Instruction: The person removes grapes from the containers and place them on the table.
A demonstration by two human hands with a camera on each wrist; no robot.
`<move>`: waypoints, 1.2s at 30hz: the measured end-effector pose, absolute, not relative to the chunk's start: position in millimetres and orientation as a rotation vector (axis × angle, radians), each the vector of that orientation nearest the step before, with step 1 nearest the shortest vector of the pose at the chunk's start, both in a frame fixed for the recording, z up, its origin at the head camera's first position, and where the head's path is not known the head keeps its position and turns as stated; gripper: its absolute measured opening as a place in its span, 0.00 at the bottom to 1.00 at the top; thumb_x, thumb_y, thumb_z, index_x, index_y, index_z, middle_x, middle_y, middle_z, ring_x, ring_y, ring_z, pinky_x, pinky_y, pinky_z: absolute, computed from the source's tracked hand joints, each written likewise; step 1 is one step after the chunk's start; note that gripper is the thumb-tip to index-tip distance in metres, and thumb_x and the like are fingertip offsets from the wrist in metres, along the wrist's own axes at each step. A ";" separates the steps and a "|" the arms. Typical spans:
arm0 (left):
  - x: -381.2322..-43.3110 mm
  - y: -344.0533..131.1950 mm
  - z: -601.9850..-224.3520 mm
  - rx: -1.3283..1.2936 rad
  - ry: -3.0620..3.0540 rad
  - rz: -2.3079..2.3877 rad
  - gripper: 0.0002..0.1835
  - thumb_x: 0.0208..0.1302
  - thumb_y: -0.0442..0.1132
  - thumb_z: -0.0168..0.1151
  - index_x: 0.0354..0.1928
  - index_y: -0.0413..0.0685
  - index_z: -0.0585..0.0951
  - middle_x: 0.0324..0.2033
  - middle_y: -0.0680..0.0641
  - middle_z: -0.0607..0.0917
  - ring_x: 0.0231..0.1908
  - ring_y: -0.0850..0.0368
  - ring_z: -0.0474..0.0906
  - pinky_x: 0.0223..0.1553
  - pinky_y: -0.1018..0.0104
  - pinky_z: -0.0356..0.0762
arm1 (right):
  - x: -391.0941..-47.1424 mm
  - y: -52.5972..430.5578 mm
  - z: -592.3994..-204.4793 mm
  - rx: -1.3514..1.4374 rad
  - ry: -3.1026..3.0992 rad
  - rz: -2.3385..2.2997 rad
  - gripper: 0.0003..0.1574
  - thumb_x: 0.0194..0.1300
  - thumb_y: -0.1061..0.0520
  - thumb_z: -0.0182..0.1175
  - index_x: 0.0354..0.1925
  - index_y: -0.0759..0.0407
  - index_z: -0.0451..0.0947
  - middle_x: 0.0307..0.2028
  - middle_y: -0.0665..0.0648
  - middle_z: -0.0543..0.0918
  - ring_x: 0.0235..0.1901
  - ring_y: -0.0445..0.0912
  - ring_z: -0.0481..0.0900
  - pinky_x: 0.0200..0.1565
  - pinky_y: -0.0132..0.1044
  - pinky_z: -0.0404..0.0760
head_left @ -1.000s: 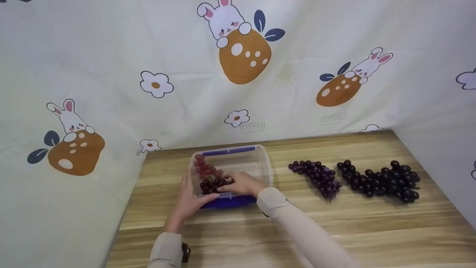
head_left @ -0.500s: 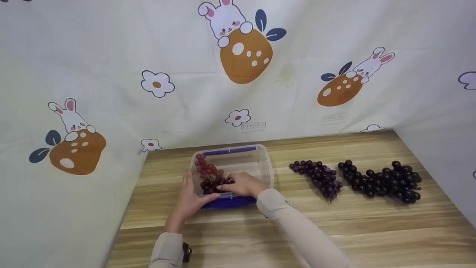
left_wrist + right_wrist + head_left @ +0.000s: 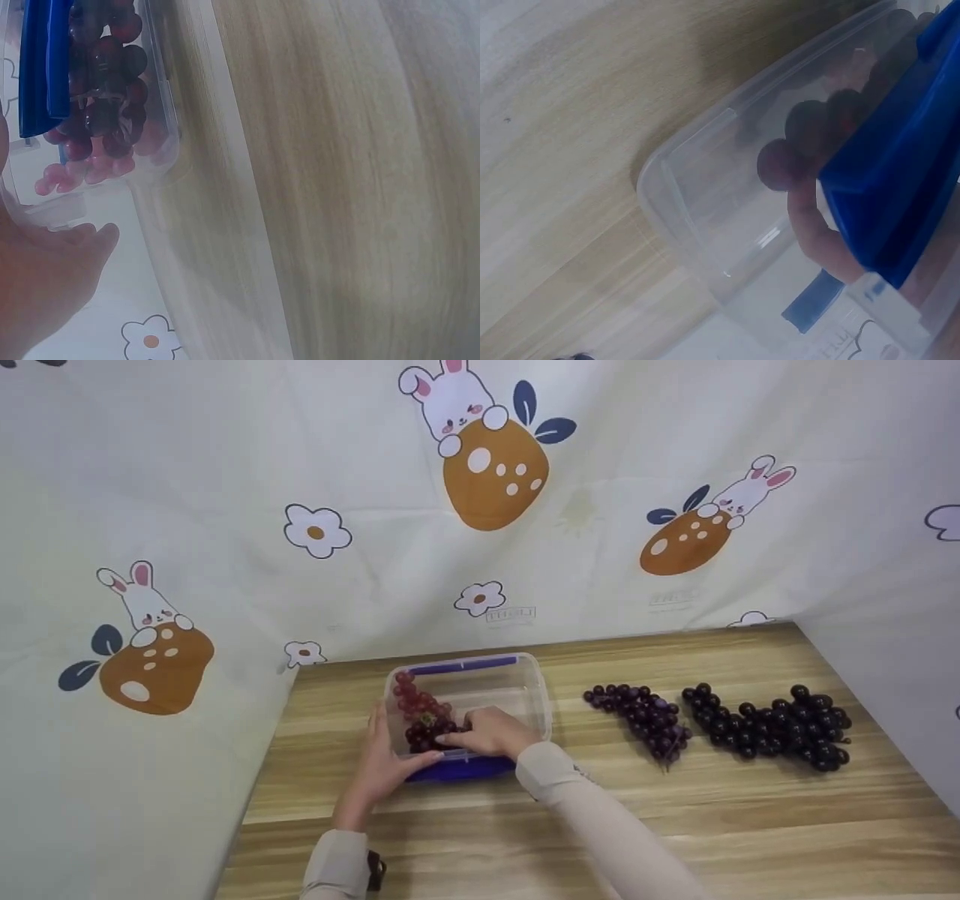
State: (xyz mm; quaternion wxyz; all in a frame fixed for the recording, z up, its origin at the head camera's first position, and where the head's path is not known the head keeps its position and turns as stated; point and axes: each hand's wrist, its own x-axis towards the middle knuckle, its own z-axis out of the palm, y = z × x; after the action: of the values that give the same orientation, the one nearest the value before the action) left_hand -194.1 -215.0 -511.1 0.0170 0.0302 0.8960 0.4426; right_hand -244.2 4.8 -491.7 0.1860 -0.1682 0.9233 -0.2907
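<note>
A clear plastic food container [image 3: 546, 697] with blue clip flaps stands at the left of the wooden table. Inside its left part lie a bunch of red grapes [image 3: 411, 694] and, nearer the front, a bunch of dark red grapes [image 3: 421, 735]. My left hand [image 3: 381, 761] holds the container's front left corner, thumb along the front rim and fingers against the left wall. Over the front rim reaches my right hand [image 3: 491, 731], its curled fingers on the right end of the dark red bunch. Through the wall, the right wrist view shows a bent finger [image 3: 810, 225] against those grapes.
To the right of the container lie a bunch of purple grapes [image 3: 637, 712] and a larger bunch of black grapes [image 3: 765, 727]. A blue flap [image 3: 461, 769] sticks out at the container's front. Patterned cloth [image 3: 600, 607] rises behind and beside the table [image 3: 562, 840].
My right hand's fingers have drawn slightly to the right and curled more at the dark red grapes. The left hand stays on the container's corner.
</note>
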 end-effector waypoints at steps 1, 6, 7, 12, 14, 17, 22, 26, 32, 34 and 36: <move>-194.2 -215.1 -511.5 0.093 2.786 1.372 0.74 0.56 0.55 0.82 0.83 0.31 0.36 0.82 0.27 0.38 0.81 0.28 0.37 0.80 0.32 0.43 | -244.5 4.6 -492.0 -0.478 2.609 -0.819 0.35 0.69 0.26 0.60 0.37 0.56 0.85 0.36 0.55 0.86 0.40 0.49 0.84 0.51 0.48 0.85; -193.6 -215.4 -512.2 0.088 2.790 1.373 0.75 0.56 0.56 0.83 0.83 0.34 0.36 0.83 0.28 0.39 0.81 0.28 0.38 0.80 0.32 0.44 | -244.9 4.1 -492.6 -0.511 2.625 -0.811 0.36 0.70 0.27 0.60 0.41 0.59 0.85 0.40 0.58 0.88 0.43 0.53 0.85 0.52 0.49 0.85; -193.6 -215.4 -512.2 0.081 2.786 1.374 0.75 0.56 0.56 0.83 0.83 0.34 0.36 0.83 0.29 0.39 0.82 0.29 0.38 0.80 0.32 0.44 | -244.7 4.3 -492.6 -0.516 2.620 -0.813 0.37 0.70 0.27 0.60 0.45 0.60 0.85 0.44 0.60 0.88 0.47 0.54 0.86 0.55 0.49 0.85; -193.9 -214.6 -511.8 0.086 2.781 1.379 0.74 0.56 0.55 0.83 0.83 0.34 0.35 0.82 0.28 0.39 0.81 0.27 0.38 0.79 0.31 0.44 | -244.9 5.7 -493.1 -0.520 2.576 -0.847 0.41 0.70 0.29 0.62 0.60 0.61 0.79 0.57 0.65 0.86 0.60 0.59 0.83 0.64 0.53 0.81; -194.2 -214.4 -511.3 0.086 2.773 1.384 0.74 0.56 0.55 0.83 0.83 0.34 0.35 0.83 0.28 0.39 0.81 0.27 0.37 0.79 0.31 0.43 | -245.2 6.3 -493.4 -0.519 2.564 -0.869 0.42 0.69 0.29 0.63 0.61 0.61 0.78 0.58 0.66 0.85 0.60 0.59 0.83 0.64 0.53 0.81; -194.7 -214.2 -510.8 0.086 2.765 1.390 0.75 0.56 0.55 0.83 0.83 0.35 0.34 0.83 0.28 0.38 0.81 0.28 0.36 0.80 0.31 0.42 | -246.0 6.8 -493.3 -0.503 2.547 -0.900 0.43 0.67 0.30 0.66 0.63 0.61 0.77 0.59 0.67 0.85 0.61 0.59 0.82 0.64 0.53 0.81; -194.9 -214.7 -511.2 0.086 2.753 1.396 0.75 0.56 0.55 0.83 0.84 0.37 0.33 0.83 0.29 0.37 0.82 0.29 0.36 0.80 0.32 0.41 | -247.9 6.4 -493.3 -0.483 2.523 -0.951 0.40 0.63 0.33 0.70 0.58 0.62 0.82 0.55 0.64 0.87 0.55 0.56 0.85 0.60 0.51 0.83; -194.1 -215.5 -511.3 0.086 2.750 1.399 0.75 0.56 0.56 0.82 0.84 0.38 0.33 0.83 0.30 0.37 0.82 0.29 0.35 0.80 0.32 0.41 | -248.9 5.5 -493.9 -0.490 2.528 -0.975 0.29 0.61 0.35 0.72 0.40 0.59 0.86 0.35 0.54 0.88 0.34 0.46 0.82 0.43 0.41 0.84; -193.5 -215.1 -510.3 0.103 2.764 1.388 0.74 0.57 0.55 0.82 0.83 0.32 0.35 0.82 0.26 0.39 0.81 0.27 0.37 0.80 0.31 0.44 | -251.0 5.9 -494.3 -0.541 2.526 -1.015 0.24 0.60 0.41 0.73 0.21 0.50 0.73 0.17 0.45 0.69 0.19 0.40 0.64 0.25 0.33 0.66; -193.8 -215.1 -510.6 0.093 2.769 1.365 0.74 0.57 0.56 0.82 0.83 0.31 0.36 0.82 0.26 0.39 0.81 0.27 0.37 0.80 0.31 0.44 | -251.7 6.5 -494.6 -0.567 2.521 -1.035 0.25 0.61 0.42 0.74 0.20 0.49 0.70 0.16 0.44 0.66 0.18 0.39 0.61 0.24 0.33 0.63; -194.0 -215.1 -510.2 0.086 2.772 1.356 0.74 0.56 0.57 0.82 0.83 0.31 0.36 0.82 0.26 0.40 0.81 0.27 0.38 0.80 0.31 0.44 | -251.8 7.6 -494.7 -0.587 2.514 -1.067 0.26 0.60 0.43 0.74 0.21 0.49 0.69 0.17 0.44 0.65 0.18 0.39 0.61 0.24 0.32 0.63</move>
State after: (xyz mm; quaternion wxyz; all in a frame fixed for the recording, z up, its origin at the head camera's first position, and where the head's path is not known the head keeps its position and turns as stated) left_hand -194.0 -215.1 -510.2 0.0275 0.0278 0.8976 0.4390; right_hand -251.8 7.6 -494.7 0.1732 -0.2068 0.8865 -0.3760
